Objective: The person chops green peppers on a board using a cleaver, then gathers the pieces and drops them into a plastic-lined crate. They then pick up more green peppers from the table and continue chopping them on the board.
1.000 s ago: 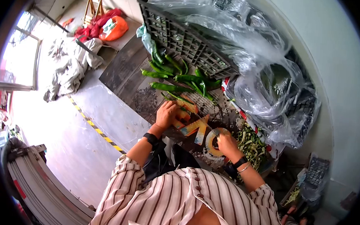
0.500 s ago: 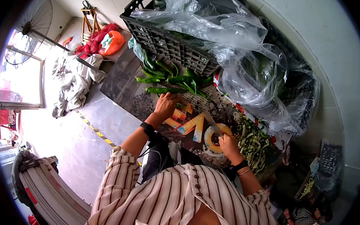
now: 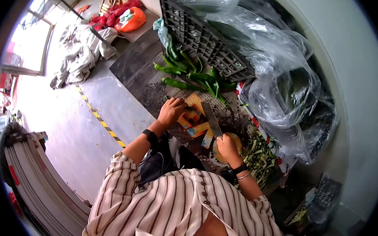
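My right hand (image 3: 228,148) grips a kitchen knife (image 3: 212,120) by its handle, blade pointing away from me over the printed board. To its left, my left hand (image 3: 169,111) is closed with curled fingers low over the board. A bit of green, like the stem end of a green pepper, pokes out at its fingertips; the fingers hide the rest. Beyond my hands lies a loose pile of long green peppers (image 3: 182,84). Beside my right wrist is a heap of sliced green peppers (image 3: 257,158).
A black plastic crate (image 3: 201,37) stands behind the peppers. Clear plastic sheeting (image 3: 280,93) covers crates at the right, by the wall. Cloth (image 3: 79,52) and an orange bag (image 3: 131,20) lie at far left. Yellow-black tape (image 3: 96,114) marks the floor.
The view has shifted, so the crate and peppers sit further right. My left hand has drawn back from the pile, and the knife has come nearer to it, its blade turned more upright.
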`<state>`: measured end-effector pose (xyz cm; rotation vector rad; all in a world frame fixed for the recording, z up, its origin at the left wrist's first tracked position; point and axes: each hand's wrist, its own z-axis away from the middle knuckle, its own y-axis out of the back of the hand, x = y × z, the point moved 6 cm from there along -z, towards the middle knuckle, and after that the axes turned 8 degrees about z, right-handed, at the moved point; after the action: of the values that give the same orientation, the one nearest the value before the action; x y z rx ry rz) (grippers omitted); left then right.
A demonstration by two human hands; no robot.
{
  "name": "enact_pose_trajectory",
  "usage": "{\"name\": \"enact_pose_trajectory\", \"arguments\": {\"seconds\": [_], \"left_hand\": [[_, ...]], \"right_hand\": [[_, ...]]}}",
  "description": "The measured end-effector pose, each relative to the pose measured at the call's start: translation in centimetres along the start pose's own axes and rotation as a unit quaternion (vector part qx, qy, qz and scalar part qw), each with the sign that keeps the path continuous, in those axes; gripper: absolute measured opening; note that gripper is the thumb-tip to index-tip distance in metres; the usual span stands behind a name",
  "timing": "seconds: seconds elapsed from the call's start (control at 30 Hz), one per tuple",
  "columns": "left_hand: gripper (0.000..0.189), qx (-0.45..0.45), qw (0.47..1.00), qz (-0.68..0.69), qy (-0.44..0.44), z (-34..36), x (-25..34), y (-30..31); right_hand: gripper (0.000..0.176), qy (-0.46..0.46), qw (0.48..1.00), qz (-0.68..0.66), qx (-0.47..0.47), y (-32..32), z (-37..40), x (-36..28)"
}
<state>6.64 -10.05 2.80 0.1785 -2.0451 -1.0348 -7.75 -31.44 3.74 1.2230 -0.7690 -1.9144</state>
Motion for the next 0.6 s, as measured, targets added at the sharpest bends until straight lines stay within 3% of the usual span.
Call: {"name": "enact_pose_trajectory", "arguments": {"seconds": [0.6], "left_hand": [[0.027,0.027,1.000,0.015,0.008,1.3,-1.2,-0.6]], "right_hand": [[0.021,0.064,0.995,0.061,-0.054,-0.8,-2.6,-3.7]]}}
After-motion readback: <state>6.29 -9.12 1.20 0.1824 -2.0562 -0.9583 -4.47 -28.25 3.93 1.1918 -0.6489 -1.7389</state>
